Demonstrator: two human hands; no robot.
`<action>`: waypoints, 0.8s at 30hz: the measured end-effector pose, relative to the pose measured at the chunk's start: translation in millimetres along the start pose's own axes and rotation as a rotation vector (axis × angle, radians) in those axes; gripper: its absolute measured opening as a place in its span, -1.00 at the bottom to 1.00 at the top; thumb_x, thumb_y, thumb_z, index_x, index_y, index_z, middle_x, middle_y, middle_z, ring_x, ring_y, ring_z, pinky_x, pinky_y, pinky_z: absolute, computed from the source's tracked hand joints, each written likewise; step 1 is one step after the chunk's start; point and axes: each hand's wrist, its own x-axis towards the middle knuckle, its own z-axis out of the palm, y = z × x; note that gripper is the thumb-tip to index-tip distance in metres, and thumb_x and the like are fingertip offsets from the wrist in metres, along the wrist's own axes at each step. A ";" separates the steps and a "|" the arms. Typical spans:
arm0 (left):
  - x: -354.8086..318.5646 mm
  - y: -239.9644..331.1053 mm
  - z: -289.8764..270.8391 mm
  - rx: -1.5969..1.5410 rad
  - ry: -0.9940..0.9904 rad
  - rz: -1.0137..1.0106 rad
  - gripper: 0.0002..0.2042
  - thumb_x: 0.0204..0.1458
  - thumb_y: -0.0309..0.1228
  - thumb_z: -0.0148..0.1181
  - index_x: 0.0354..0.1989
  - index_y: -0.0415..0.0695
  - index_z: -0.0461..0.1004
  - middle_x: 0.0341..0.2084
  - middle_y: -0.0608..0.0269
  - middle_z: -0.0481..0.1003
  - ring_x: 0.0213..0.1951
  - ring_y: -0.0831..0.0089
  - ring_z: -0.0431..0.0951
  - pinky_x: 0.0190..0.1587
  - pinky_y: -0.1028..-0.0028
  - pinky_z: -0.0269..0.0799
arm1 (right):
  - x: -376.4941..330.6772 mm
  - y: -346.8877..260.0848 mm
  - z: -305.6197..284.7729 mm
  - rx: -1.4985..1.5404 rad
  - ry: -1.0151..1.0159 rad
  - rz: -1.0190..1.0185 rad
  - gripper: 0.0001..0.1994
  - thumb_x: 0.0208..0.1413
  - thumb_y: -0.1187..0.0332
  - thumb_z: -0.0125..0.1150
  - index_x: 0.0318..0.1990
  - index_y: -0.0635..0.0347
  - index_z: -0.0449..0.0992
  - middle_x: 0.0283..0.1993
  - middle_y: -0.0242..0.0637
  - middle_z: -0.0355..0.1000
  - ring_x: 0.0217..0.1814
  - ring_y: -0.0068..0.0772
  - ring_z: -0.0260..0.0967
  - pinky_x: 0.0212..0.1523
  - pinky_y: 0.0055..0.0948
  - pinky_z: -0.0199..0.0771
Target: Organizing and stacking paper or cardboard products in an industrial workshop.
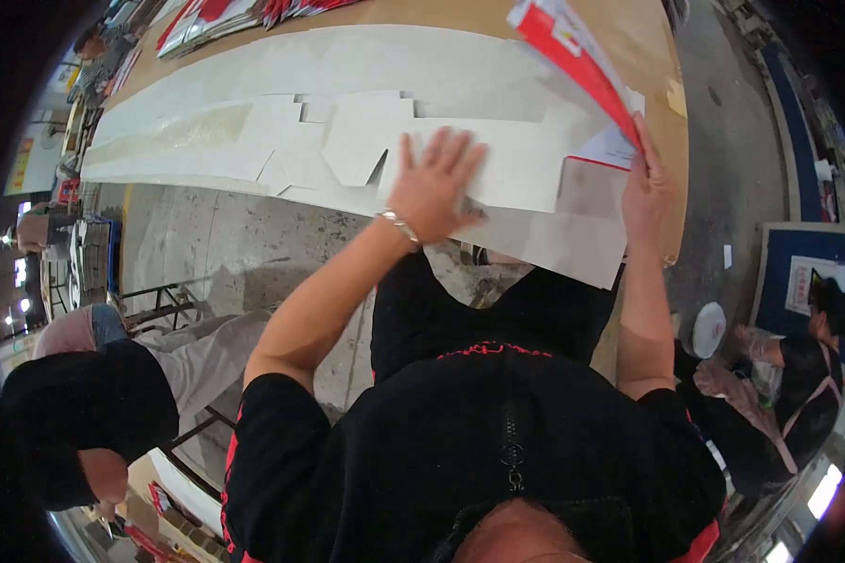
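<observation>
A flat white die-cut cardboard blank (pixel 498 164), with notches and slanted flaps, lies on a larger pale sheet (pixel 460 70) near the table's front edge. Slightly blurred, my left hand (pixel 435 188) rests over the blank with its fingers spread; a bracelet circles the wrist. At the table's right side, my right hand (pixel 646 183) grips the edge of a red-and-white printed cardboard piece (pixel 582 70). That piece rises in a curve away from the table, its far end lifted. Whether it joins the white blank below, I cannot tell.
Stacked red-and-white printed pieces (pixel 221 21) lie at the table's far left. Brown cardboard (pixel 667 188) covers the table's right part. A person in black (pixel 103 403) is at my left, another person (pixel 798 385) at my right, beside a round white lid-like object (pixel 709 328).
</observation>
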 end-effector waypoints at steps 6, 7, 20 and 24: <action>3.3 -85.2 -13.2 -0.314 -0.042 -0.018 -0.60 -0.26 -0.61 0.25 -0.13 -0.12 0.51 -0.23 0.12 0.52 -0.13 0.17 0.50 -0.07 0.36 0.43 | -7.2 39.0 -29.1 0.082 -0.104 0.046 -0.51 0.07 0.70 -0.13 0.13 0.04 0.40 0.18 -0.28 0.34 0.29 -0.36 0.20 0.28 -0.44 0.11; 5.1 -90.1 -11.6 -0.316 -0.047 -0.005 -0.60 -0.26 -0.61 0.25 -0.13 -0.12 0.51 -0.23 0.12 0.52 -0.13 0.17 0.50 -0.07 0.36 0.43 | -12.6 44.8 -30.5 -0.070 -0.173 -0.028 -0.52 0.06 0.70 -0.13 0.13 0.08 0.38 0.18 -0.27 0.34 0.29 -0.33 0.20 0.30 -0.41 0.11; 31.6 -59.0 31.6 -0.340 -0.036 -0.459 -0.84 -0.06 -0.28 0.20 -0.40 -0.09 0.59 -0.44 0.22 0.45 -0.41 0.28 0.47 -0.33 0.27 0.38 | -41.0 58.5 -34.1 -0.323 -0.200 0.088 -0.43 0.06 0.58 -0.17 0.30 0.03 0.15 0.28 -0.18 0.19 0.34 -0.16 0.10 0.33 -0.31 0.04; 31.6 -45.4 47.9 -0.113 0.049 -0.176 -0.55 -0.05 -0.14 0.18 0.05 0.02 0.41 -0.03 0.22 0.35 0.10 0.15 0.26 0.07 0.06 0.15 | -39.3 60.2 -26.7 -0.527 -0.455 -0.244 -0.45 0.11 0.41 -0.05 0.31 -0.07 0.14 0.39 -0.27 0.03 0.44 -0.15 -0.10 0.39 -0.17 -0.18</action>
